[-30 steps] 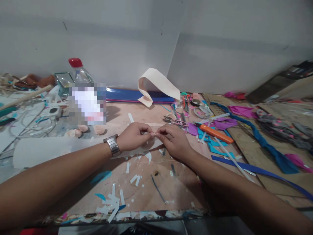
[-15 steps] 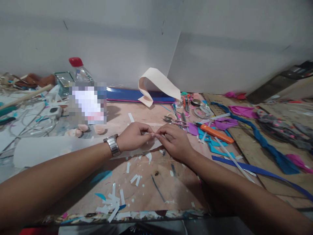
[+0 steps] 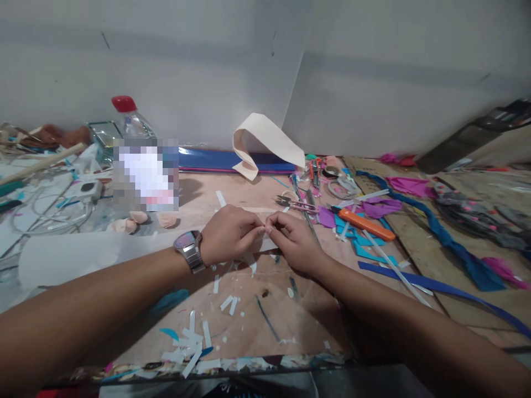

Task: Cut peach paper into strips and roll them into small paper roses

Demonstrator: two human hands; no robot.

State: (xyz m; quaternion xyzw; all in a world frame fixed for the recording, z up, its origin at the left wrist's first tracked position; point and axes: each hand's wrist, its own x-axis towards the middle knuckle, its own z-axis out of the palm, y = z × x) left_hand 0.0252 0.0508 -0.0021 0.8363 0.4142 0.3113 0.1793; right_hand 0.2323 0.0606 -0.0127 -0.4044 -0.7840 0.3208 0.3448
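Over the middle of the table, my left hand [image 3: 229, 235] and my right hand [image 3: 299, 241] meet at the fingertips. Each one is closed in a pinch of thumb and forefinger. Whatever sits between the fingertips is too small or too hidden to name. A metal watch [image 3: 189, 249] circles my left wrist. Beneath the hands lie small white scraps, partly covered by my fingers. Just past my right hand are thread snips [image 3: 296, 204] with pink handles and an orange utility knife [image 3: 365, 223].
A curled cream strip [image 3: 265, 130] stands at the back on blue sheets [image 3: 207, 158]. Left are a red-capped bottle [image 3: 135, 121], peach-coloured pieces [image 3: 167, 220] and white paper [image 3: 83, 254]. White strips [image 3: 193, 340] lie near the front edge; a blue ribbon [image 3: 431, 284] lies right.
My left hand has turned at the wrist, so the watch face shows now. Both hands still pinch at the same spot. The view has shifted slightly.
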